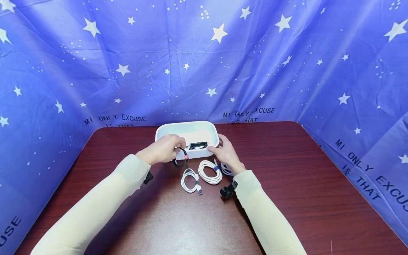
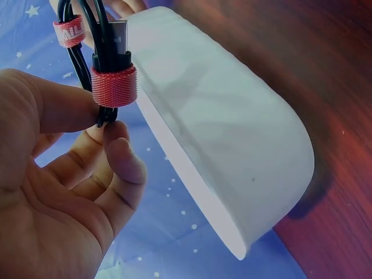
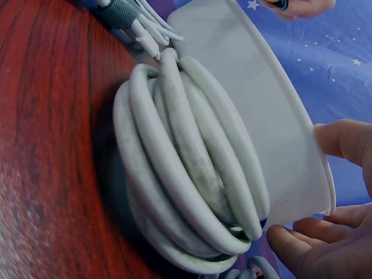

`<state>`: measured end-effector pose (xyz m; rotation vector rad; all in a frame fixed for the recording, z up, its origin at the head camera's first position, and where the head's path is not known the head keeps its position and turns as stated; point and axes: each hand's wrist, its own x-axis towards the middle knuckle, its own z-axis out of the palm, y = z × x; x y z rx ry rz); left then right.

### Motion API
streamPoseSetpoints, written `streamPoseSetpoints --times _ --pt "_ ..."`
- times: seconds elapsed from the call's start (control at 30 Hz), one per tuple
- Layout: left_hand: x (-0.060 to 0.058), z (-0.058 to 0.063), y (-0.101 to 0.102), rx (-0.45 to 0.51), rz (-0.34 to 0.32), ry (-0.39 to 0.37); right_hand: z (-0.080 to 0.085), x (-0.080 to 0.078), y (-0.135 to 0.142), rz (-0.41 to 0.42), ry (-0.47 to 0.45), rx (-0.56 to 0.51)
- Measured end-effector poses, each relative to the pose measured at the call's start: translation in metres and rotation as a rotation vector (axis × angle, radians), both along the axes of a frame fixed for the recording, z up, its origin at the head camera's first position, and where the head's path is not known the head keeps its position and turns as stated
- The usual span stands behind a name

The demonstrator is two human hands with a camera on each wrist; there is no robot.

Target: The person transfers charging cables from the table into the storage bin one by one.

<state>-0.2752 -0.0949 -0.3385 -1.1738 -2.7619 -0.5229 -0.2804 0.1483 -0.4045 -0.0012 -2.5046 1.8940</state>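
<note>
My left hand (image 1: pixel 164 148) pinches a coiled black cable (image 2: pixel 103 29) between thumb and fingers, in front of the box's left part. Red ties (image 2: pixel 114 88) bind the cable, and a metal plug shows beside one of them. A white box (image 1: pixel 199 153) stands near the table's back edge, with a bundled black cable (image 1: pixel 198 145) inside it. At the box's right end, my right hand (image 1: pixel 227 153) grips the rim, thumb on the near side and fingers round the end.
In front of the box lie a small white cable coil (image 1: pixel 183 185) with a USB plug and a larger white coil (image 1: pixel 204 177) with a blue tie. Another white coil (image 1: pixel 225 170) is partly hidden by my right wrist. A starry blue curtain (image 1: pixel 191 88) surrounds the wooden table (image 1: pixel 318 184).
</note>
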Motion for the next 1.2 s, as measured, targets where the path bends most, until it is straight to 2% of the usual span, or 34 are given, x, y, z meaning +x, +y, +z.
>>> streamPoseSetpoints --times 0.2,0.53,0.67,0.77,0.9,1.2 --pt "-0.005 0.004 -0.001 0.006 -0.003 0.019 0.002 0.001 0.0 0.011 0.01 -0.016" --pt "-0.015 0.009 -0.008 0.034 0.016 -0.003 0.001 0.0 0.0 0.006 0.01 -0.018" --pt "-0.02 0.011 -0.01 0.033 0.02 0.027 0.002 0.0 -0.001 0.005 0.002 -0.02" --pt "-0.024 0.012 -0.011 0.015 0.052 0.027 0.002 0.0 -0.001 0.004 -0.003 -0.024" --pt "-0.029 0.014 -0.011 0.005 0.104 -0.013 0.001 -0.001 0.0 0.01 -0.001 -0.03" --pt "-0.043 0.013 -0.012 0.016 0.174 -0.064 0.002 -0.001 0.0 0.01 -0.002 -0.025"
